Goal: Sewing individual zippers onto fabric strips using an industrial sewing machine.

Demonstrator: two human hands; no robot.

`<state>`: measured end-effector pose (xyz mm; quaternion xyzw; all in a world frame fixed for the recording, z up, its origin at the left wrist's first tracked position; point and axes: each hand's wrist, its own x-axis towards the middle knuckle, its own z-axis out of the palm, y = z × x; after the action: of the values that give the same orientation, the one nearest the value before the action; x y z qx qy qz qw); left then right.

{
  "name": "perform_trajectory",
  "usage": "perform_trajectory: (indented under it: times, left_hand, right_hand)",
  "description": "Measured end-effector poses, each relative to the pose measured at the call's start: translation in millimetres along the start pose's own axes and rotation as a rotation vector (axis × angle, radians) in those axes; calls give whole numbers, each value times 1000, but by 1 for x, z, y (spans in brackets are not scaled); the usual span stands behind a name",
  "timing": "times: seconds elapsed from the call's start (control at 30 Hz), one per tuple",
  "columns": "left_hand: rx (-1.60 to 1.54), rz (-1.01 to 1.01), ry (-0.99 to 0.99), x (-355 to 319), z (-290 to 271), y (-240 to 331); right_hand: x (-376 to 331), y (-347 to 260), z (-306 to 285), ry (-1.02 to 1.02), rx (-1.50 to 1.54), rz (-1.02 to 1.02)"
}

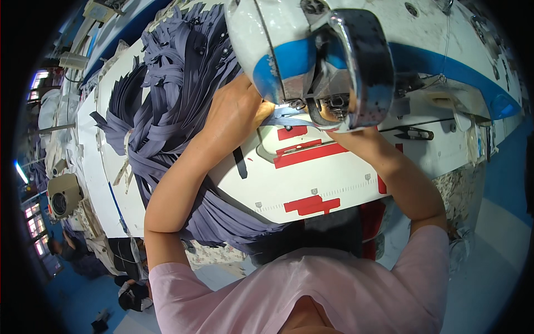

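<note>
Zipper tape (281, 119) under sewing machine head (334, 61); left hand (236, 108) pressing it, pile (172, 100) crowding left edge.

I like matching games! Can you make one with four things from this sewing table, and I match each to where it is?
Things:
1. pile of purple-grey zippers
2. red tape strips
3. black snips
4. left hand

Places:
A. on the white table's near edge
B. right of the needle, on the table
C. heaped at the table's left
D. beside the needle, on the strip being sewn

Pairs: 1-C, 2-A, 3-B, 4-D
</note>
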<state>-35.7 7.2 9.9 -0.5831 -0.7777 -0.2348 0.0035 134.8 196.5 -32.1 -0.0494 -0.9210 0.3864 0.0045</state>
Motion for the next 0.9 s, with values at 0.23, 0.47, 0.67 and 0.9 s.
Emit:
perform_trajectory:
  times: [0.23,0.47,0.67,0.9]
  left_hand:
    - [-9,40,45,-1,3,-2]
    - [125,88,39,-9,7,-1]
    - [74,93,93,-4,4,0]
    - [34,218,-27,-9,-7,16]
  right_hand:
    - [3,-9,-4,264,84,-147]
    - [10,-15,-11,-143,-342,103]
    - [-3,24,3,146,-196,-212]
    - [16,2,-7,454,94,-483]
